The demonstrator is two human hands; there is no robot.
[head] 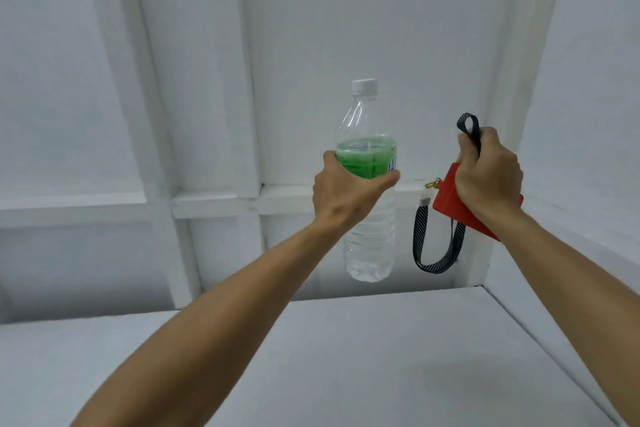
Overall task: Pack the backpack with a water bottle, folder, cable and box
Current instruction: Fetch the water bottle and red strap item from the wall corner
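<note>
A clear plastic water bottle [369, 239] with a white cap and a green label is held upright in the air by my left hand [343, 189], which grips it around the label. To its right, my right hand [486, 173] is closed around a red box [457, 208] together with a dark striped strap [424, 246]. One loop of the strap sticks up above my fist, and a longer loop hangs below the box. A small gold clasp shows at the box's left corner. No backpack, folder or cable can be seen.
A white table surface [346, 357] spreads below my arms. White panelled walls [207, 80] with raised beams close the space behind and on the right, meeting at a corner behind my right hand.
</note>
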